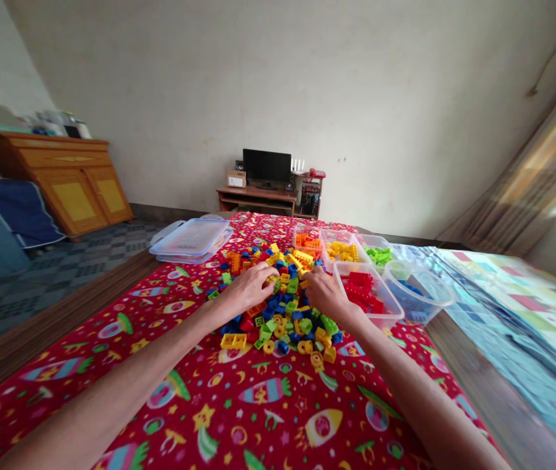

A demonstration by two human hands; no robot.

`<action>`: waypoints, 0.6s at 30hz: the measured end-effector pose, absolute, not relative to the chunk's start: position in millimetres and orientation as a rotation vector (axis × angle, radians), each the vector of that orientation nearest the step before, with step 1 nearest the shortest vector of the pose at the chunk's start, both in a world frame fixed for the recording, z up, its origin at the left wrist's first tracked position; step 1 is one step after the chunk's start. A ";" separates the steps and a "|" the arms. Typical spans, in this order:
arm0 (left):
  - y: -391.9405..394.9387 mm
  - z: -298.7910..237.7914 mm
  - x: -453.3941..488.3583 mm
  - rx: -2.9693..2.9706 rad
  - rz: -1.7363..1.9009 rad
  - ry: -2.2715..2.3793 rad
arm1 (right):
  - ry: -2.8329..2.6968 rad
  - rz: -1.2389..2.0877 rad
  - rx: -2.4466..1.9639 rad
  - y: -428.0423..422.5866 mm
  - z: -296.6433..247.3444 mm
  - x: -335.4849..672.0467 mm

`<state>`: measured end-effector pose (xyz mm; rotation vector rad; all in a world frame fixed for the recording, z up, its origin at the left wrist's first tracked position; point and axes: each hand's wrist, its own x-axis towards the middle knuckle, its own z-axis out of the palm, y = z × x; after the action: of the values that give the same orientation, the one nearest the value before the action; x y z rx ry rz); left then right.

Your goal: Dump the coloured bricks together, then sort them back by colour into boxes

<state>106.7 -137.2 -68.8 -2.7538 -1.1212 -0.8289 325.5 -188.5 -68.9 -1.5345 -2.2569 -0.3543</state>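
A heap of mixed toy building bricks (280, 307) in yellow, blue, green, red and orange lies on the red patterned cloth (238, 431). At the heap's left side is my left hand (253, 285), its thumb and fingers closed around a yellow toy brick (272, 279). My right hand (325, 292) reaches into the right side of the heap with fingers curled down. What its fingertips hold, if anything, is hidden. Just right of that hand stands a clear box of red bricks (388, 297).
Behind the red bricks are clear boxes with orange bricks (308, 241), yellow bricks (342, 252) and green bricks (378, 255). A round clear tub (437, 297) with blue bricks stands at the right edge. Stacked clear lids (192, 238) lie at the back left.
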 end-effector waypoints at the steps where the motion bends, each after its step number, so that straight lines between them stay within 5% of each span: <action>1: -137.4 -69.6 106.6 -2.754 -0.815 -1.118 | -2.264 -0.395 -1.495 -188.0 -73.8 326.1; 8: -139.7 -65.5 108.6 -2.773 -0.895 -1.119 | -2.230 -0.346 -1.381 -184.0 -76.7 327.8; 18: -144.7 -59.4 120.1 -3.379 -1.738 -1.553 | -2.166 0.095 -1.349 -198.4 -44.6 297.9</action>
<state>120.1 -144.7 -59.4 -3.3794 -1.5527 -1.7379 297.9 -198.4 -44.6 -1.3489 -2.1658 0.0954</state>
